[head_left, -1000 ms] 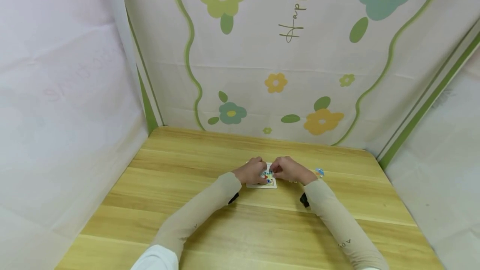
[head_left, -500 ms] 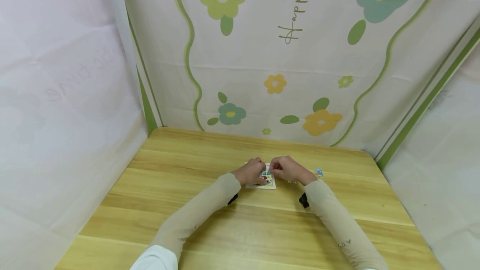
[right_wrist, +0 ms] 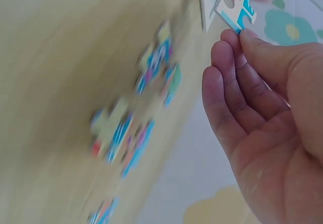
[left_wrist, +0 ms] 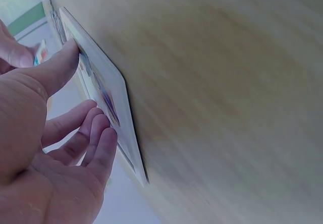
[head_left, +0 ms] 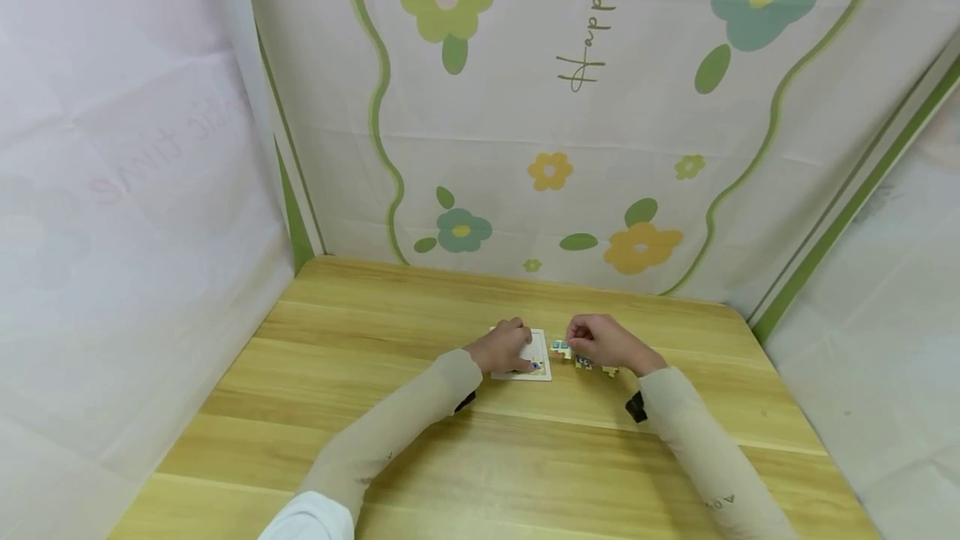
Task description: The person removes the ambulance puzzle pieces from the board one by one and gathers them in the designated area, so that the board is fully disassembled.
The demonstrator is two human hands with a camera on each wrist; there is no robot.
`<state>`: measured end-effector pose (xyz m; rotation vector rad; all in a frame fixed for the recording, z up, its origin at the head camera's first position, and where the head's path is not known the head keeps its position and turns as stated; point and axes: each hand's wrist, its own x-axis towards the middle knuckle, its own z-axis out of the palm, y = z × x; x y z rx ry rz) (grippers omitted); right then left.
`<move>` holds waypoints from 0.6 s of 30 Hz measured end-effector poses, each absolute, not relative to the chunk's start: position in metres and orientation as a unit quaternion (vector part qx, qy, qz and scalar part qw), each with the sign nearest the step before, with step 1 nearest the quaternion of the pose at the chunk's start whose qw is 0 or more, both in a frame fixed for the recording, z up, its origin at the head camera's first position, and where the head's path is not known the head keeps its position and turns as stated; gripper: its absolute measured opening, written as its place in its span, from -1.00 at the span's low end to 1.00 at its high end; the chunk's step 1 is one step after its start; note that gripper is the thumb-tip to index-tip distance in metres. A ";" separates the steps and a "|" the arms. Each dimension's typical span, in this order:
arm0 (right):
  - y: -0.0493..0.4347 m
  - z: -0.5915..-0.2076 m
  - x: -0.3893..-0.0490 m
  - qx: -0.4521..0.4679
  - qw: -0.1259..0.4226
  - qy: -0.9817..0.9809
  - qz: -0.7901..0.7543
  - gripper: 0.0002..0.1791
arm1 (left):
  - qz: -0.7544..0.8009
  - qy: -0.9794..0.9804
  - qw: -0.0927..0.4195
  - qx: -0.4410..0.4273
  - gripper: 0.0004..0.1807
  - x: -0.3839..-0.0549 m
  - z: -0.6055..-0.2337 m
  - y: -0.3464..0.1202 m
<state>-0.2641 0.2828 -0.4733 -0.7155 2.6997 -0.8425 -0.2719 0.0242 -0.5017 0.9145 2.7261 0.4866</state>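
Between the thumb and fingertips of my right hand point(head_left: 606, 342) is a jigsaw piece point(right_wrist: 236, 11), white and blue with a red patch, raised off the table. In the head view it is right of the puzzle tray. My left hand point(head_left: 501, 347) rests on the white-rimmed puzzle tray point(head_left: 544, 361). Its thumb and fingertips press the tray, fingers gently bent, as the left wrist view shows. Part of a coloured picture shows in the tray beside the thumb; the hand covers much of it.
Several loose jigsaw pieces point(right_wrist: 156, 57) lie right of the tray, blurred in the right wrist view. The wooden table point(head_left: 360, 340) meets a flower-printed curtain point(head_left: 510, 107) at the back, with pale curtains on both sides.
My right hand has moved right, away from the tray, with the jigsaw piece pinched in it. More of the tray and the loose pieces show now. My left hand stays in place.
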 end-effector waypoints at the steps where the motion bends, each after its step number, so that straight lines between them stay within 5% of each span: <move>1: 0.290 -0.472 -0.262 -0.240 0.110 0.921 -0.286 -0.89 | 0.166 0.929 0.112 0.312 -0.43 -0.271 -0.502 0.024; 18: 0.394 -0.467 -0.223 -0.158 0.053 0.939 -0.301 -0.88 | 0.175 0.925 0.106 0.319 -0.42 -0.267 -0.496 0.023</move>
